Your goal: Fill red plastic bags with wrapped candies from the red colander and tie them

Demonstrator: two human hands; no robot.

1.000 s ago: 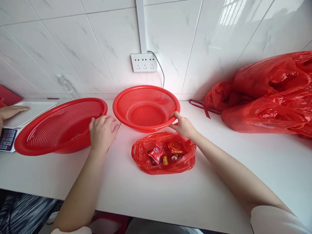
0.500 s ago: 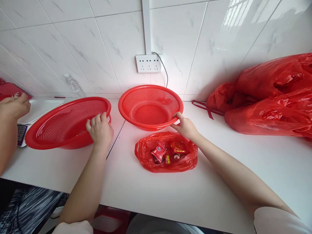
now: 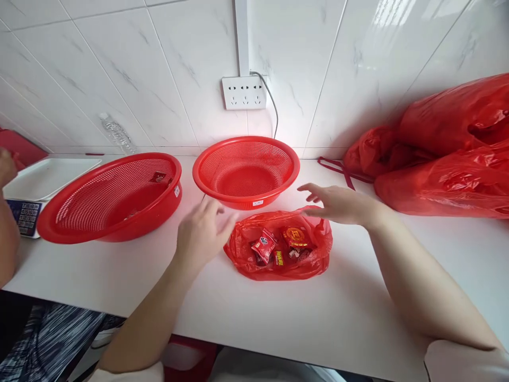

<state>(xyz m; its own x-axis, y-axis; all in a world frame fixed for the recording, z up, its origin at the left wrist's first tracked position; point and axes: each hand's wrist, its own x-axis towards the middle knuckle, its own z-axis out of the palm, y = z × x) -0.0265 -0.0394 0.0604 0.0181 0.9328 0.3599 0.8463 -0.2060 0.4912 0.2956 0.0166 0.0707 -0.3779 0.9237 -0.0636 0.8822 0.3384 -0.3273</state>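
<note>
A red plastic bag (image 3: 242, 262) lies open on the white table with several small wrapped snack packets (image 3: 264, 245) inside. My left hand (image 3: 202, 231), slightly blurred, is beside the bag's left edge with thumb and fingers apart, holding nothing. On the other side, my right hand (image 3: 338, 204) hovers by the bag's upper right rim, fingers spread and free. Behind the bag stands a round red mesh basket (image 3: 246, 180) with nothing visible in it. A second red mesh basket (image 3: 115, 201), to the left, has a dark red packet (image 3: 158, 176) near its right wall.
Large red plastic bags (image 3: 449, 154) are piled at the right against the tiled wall. At far left is a white scale (image 3: 47, 178) with a keypad, and another person's arm (image 3: 6, 228). A clear bottle (image 3: 116, 132) and a power socket (image 3: 244, 93) are at the back.
Both my hands have let go of the basket rims. The left has moved right toward the bag, the right has shifted right. The other person's hand has drawn away leftward.
</note>
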